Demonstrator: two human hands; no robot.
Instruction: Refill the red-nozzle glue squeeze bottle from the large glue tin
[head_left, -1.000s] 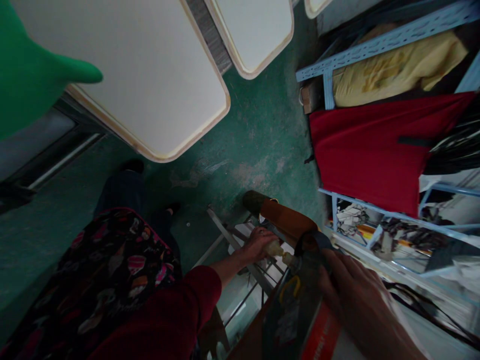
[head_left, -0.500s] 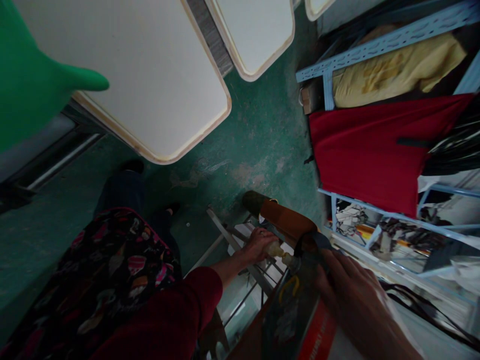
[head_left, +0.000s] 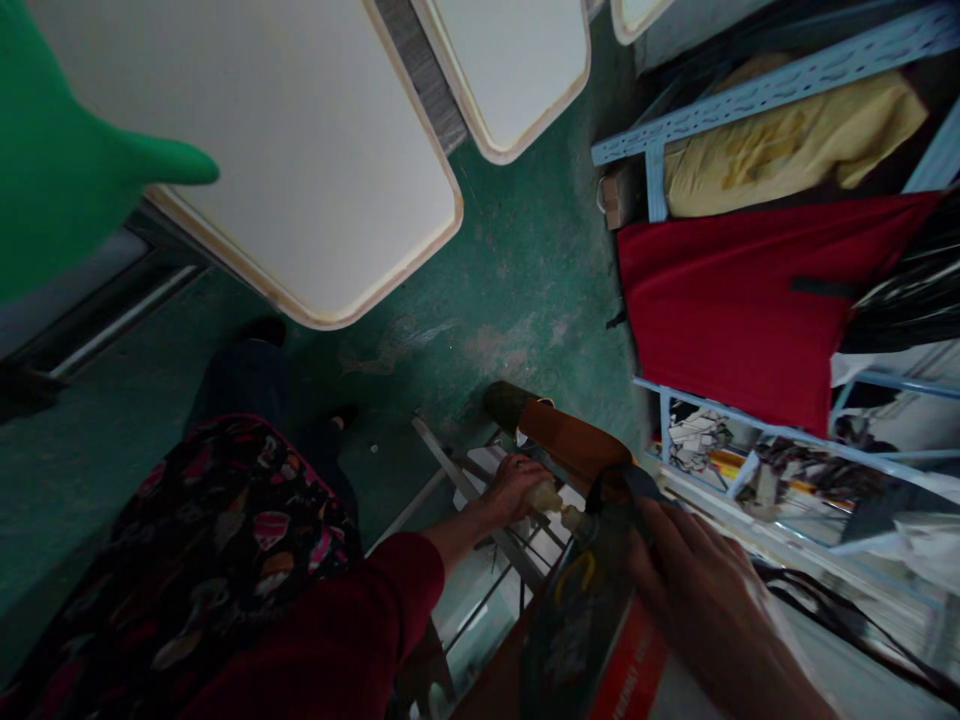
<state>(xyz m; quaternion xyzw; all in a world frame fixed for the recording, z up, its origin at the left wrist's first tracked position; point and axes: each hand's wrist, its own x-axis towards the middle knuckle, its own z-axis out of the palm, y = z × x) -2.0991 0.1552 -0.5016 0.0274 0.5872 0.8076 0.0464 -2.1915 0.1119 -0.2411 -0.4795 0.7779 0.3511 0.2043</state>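
Observation:
My left hand [head_left: 516, 488], in a red sleeve, is closed round a small translucent yellowish bottle [head_left: 541, 495] with a narrow tip. That tip is close to a pale nozzle-like piece [head_left: 574, 519]; whether they touch I cannot tell. My right hand [head_left: 686, 570] comes in from the lower right, its fingers curled over the dark upper part of a labelled container [head_left: 630, 655] with a red band and lettering. A yellow loop [head_left: 576, 578] shows on its dark side. Just beyond the hands lies an orange-brown roll-shaped piece [head_left: 570, 438] with a dark green end. The container's lower part runs out of view.
White-topped tables [head_left: 300, 150] stand at the upper left, with a green pointed object [head_left: 67, 170] close to the camera. A blue metal rack [head_left: 656, 185] with a red cloth [head_left: 742, 300] is at the right. A metal-legged stand [head_left: 450, 460] is below my hands.
My right hand and the labelled container have shifted very slightly to the left. My left hand stays almost in place, closed on the small bottle.

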